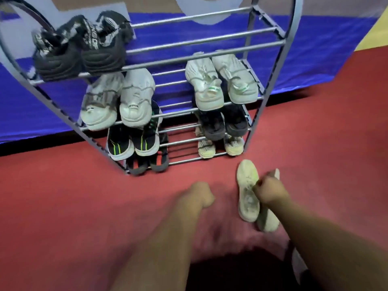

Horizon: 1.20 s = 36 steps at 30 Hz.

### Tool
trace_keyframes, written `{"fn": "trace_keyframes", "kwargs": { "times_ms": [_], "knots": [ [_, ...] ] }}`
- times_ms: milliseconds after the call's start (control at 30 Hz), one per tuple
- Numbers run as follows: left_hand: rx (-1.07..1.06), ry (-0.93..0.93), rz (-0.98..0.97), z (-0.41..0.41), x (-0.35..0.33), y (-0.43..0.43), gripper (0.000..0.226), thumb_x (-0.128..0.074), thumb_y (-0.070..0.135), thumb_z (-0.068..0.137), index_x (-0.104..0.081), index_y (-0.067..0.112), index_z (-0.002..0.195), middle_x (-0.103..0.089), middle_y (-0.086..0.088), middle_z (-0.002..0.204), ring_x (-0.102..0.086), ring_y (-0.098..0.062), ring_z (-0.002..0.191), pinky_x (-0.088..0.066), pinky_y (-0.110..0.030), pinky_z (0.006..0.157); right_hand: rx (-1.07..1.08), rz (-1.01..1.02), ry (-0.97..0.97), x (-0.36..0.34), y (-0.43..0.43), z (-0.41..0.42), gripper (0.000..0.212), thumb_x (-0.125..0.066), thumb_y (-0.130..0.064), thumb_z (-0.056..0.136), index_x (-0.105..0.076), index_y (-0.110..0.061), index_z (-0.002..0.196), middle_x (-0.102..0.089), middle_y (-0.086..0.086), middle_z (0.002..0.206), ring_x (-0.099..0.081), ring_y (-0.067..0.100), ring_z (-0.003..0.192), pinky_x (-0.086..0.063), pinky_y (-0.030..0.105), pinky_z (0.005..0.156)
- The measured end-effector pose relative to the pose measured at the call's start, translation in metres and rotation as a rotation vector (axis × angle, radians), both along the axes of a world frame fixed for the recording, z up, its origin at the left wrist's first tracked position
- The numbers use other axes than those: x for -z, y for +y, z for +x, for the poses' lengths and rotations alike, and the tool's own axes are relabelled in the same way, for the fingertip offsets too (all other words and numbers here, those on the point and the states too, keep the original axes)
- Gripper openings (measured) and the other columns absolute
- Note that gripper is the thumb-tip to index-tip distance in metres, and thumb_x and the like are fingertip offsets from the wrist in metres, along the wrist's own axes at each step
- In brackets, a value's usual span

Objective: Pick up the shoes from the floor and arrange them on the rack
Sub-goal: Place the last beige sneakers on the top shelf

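Step in hand, as judged: lifting a pair of cream sneakers point(248, 185) off the red floor point(84, 206), just in front of the rack's lower right corner. The right hand point(270, 192) has its fingers curled around both shoes at mid-length, pinching them side by side. The nearer shoe lies in full view and the other is largely behind the hand. Whether the soles have left the floor cannot be told. The left hand point(198, 195) hangs near the floor to the left, fingers curled in, holding nothing, and is blurred. The grey tubular shoe rack point(210, 39) leans back against a blue sheet point(31, 112). Recommendation: keep the two shoes clamped together so neither slips, bring the left hand under the heels for support, and set them toe-down across two bars, as the racked pairs sit. The top tier, right of the black sneakers point(84, 51), shows bare bars and looks the likeliest place. The gap between the two white pairs on the next tier, one at the left point(117, 101) and one with green marks at the right point(220, 80), appears narrower. Markings: the black sneakers carry white lettering down the tongues, too smeared to read. The left white pair has a small toe mark, also illegible. No brand can be confirmed on the cream sneakers.
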<state>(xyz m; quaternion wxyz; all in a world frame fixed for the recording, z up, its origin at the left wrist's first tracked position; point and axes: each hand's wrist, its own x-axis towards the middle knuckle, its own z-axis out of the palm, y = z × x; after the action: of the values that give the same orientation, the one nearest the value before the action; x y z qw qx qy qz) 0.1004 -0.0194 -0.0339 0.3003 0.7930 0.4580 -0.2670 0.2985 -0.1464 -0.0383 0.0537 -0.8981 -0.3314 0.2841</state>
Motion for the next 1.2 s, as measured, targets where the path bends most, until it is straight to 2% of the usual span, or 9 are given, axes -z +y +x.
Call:
{"fn": "trace_keyframes", "kwargs": {
  "times_ms": [100,233,400,533,633,733,900,1100,1200],
  "knots": [
    [-0.08,-0.064,-0.073,0.006,0.041,-0.034,0.041,-0.056,0.035,0.103,-0.071,0.005,0.127,-0.07,-0.015,0.134,-0.065,-0.033,0.124,-0.05,-0.036,0.1,0.152,-0.07,-0.054,0.04,-0.033,0.007,0.067,-0.066,-0.043,0.098,-0.049,-0.006,0.151,-0.054,0.022,0.133,-0.056,0.043,0.12,-0.044,0.04,0.099],
    [-0.294,-0.16,-0.217,0.009,0.08,-0.075,0.037,-0.066,0.045,0.098,-0.07,0.02,0.124,-0.072,-0.003,0.128,-0.067,-0.024,0.116,-0.051,-0.031,0.103,0.351,-0.088,-0.206,0.065,-0.044,0.014,0.085,-0.082,-0.048,0.082,-0.043,-0.003,0.142,-0.045,0.023,0.138,-0.051,0.047,0.119,-0.044,0.049,0.101],
    [-0.446,-0.244,-0.312,0.023,0.103,-0.104,0.042,-0.071,0.039,0.095,-0.063,0.021,0.132,-0.073,0.002,0.126,-0.069,-0.022,0.114,-0.052,-0.032,0.104,0.369,-0.186,-0.089,0.077,-0.042,0.023,0.095,-0.084,-0.062,0.073,-0.037,-0.018,0.142,-0.042,0.019,0.141,-0.045,0.046,0.128,-0.042,0.053,0.105],
    [-0.558,-0.312,-0.366,0.032,0.12,-0.107,0.026,-0.072,0.05,0.078,-0.064,0.032,0.095,-0.074,0.011,0.109,-0.072,-0.019,0.103,-0.056,-0.04,0.102,0.337,-0.215,-0.06,0.09,-0.036,0.023,0.086,-0.077,-0.055,0.084,-0.028,-0.03,0.15,-0.037,0.02,0.144,-0.039,0.043,0.127,-0.042,0.055,0.104],
    [-0.58,-0.321,-0.38,0.033,0.116,-0.101,0.021,-0.073,0.043,0.087,-0.056,0.032,0.083,-0.069,0.009,0.101,-0.072,-0.022,0.105,-0.055,-0.037,0.103,0.41,-0.279,-0.088,0.091,-0.034,0.031,0.07,-0.059,-0.052,0.093,-0.029,-0.03,0.152,-0.039,0.023,0.143,-0.042,0.045,0.126,-0.036,0.053,0.109],
    [-0.629,-0.333,-0.457,0.029,0.114,-0.095,0.02,-0.072,0.044,0.087,-0.061,0.029,0.096,-0.072,0.005,0.101,-0.076,-0.026,0.1,-0.059,-0.043,0.099,0.525,-0.301,-0.015,0.086,-0.038,0.035,0.055,-0.043,-0.051,0.098,-0.034,-0.033,0.148,-0.043,0.021,0.136,-0.048,0.047,0.121,-0.037,0.055,0.104],
    [-0.739,-0.451,-0.551,0.022,0.103,-0.087,0.025,-0.065,0.037,0.102,-0.064,0.017,0.117,-0.076,-0.004,0.105,-0.077,-0.021,0.093,-0.062,-0.046,0.093,0.557,0.087,0.063,0.067,-0.04,0.019,0.064,-0.061,-0.045,0.088,-0.044,-0.014,0.142,-0.044,0.02,0.135,-0.055,0.047,0.117,-0.046,0.05,0.102],
    [-0.855,-0.656,-0.817,0.023,0.074,-0.076,0.048,-0.065,0.067,0.093,-0.067,0.032,0.126,-0.077,0.001,0.122,-0.076,-0.026,0.109,-0.059,-0.046,0.1,0.529,0.409,0.338,0.039,-0.011,-0.008,0.046,-0.071,-0.042,0.091,-0.064,-0.019,0.131,-0.068,-0.002,0.104,-0.063,0.02,0.096,-0.043,0.03,0.08],
    [-0.934,-0.769,-0.993,0.019,0.067,-0.07,0.057,-0.064,0.07,0.091,-0.063,0.038,0.138,-0.074,0.005,0.132,-0.072,-0.025,0.12,-0.056,-0.052,0.104,0.372,0.342,0.502,0.035,0.001,-0.021,0.026,-0.058,-0.041,0.101,-0.073,-0.019,0.1,-0.07,-0.008,0.085,-0.062,0.014,0.081,-0.041,0.028,0.066]
  ]
}}
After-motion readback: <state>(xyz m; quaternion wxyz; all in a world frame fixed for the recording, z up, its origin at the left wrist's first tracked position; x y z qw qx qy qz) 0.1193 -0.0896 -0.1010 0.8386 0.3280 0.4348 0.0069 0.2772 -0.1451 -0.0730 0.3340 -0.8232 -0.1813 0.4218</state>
